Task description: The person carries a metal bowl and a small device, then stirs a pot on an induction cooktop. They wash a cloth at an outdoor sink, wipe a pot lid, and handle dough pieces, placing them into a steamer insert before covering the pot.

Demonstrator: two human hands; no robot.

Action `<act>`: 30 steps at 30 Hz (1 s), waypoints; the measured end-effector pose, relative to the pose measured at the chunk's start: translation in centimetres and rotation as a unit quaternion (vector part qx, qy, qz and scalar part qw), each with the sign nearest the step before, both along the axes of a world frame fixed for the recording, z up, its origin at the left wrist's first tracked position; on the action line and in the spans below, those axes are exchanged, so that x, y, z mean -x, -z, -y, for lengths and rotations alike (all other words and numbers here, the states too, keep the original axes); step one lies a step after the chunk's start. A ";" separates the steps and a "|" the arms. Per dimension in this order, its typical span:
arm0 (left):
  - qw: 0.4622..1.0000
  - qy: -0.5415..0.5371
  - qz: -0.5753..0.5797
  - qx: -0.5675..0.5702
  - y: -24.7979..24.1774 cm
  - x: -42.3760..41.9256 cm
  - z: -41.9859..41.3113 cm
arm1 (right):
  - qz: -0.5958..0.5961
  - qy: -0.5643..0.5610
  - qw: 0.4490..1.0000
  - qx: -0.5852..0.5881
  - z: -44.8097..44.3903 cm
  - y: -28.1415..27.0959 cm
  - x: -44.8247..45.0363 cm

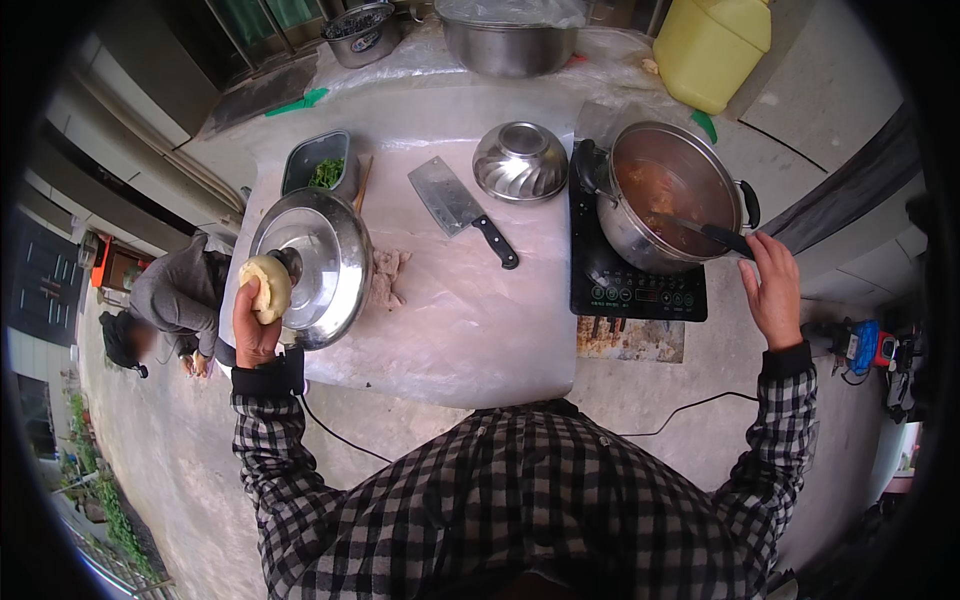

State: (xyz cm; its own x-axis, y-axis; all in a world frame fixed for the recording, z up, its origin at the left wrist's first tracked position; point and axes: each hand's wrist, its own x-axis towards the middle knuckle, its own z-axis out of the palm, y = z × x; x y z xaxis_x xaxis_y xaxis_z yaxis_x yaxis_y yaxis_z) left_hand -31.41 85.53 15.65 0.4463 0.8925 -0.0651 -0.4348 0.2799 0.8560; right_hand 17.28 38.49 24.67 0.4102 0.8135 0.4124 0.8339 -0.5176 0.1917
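Note:
My left hand [256,322] grips a pale yellow steamed bun or similar food [267,288], which looks bitten or torn on one side. It is over the edge of a round steel pot lid [321,262]. At the right, my right hand [772,289] touches the black handle end of a utensil [726,238] that rests in a steel pot [628,225]; whether the fingers are closed around it is unclear. Reddish soup [660,187] with pieces in it fills part of the pot, which stands on a black induction cooker [637,296].
A cleaver [448,199] and an upturned steel bowl [520,169] lie mid-table. Behind the lid stands a grey tub [289,176] of chopped greens. A large steel basin [510,49] and a yellow jug [709,52] are at the back. Another person [176,292] bends down at left.

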 end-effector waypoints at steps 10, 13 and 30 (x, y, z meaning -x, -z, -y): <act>0.991 0.122 0.051 0.032 -5.0 -12.4 6.3 | -0.494 0.104 0.861 0.064 -3.3 -1.3 -8.0; 0.983 0.175 0.058 0.007 -6.7 -14.7 6.4 | -0.281 0.061 0.955 0.076 -5.2 -2.3 -6.0; 0.947 0.321 -0.017 -0.019 -13.7 -50.7 24.6 | 0.137 -0.160 0.976 0.058 9.5 -2.5 -11.8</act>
State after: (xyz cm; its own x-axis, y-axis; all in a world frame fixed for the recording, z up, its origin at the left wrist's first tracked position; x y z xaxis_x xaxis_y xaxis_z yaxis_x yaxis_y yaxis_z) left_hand 19.29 60.90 29.35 0.8955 0.4405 -0.0627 -0.1576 0.4457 0.8812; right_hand 29.10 29.04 27.21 0.0156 0.9299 0.3676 0.8585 -0.2009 0.4718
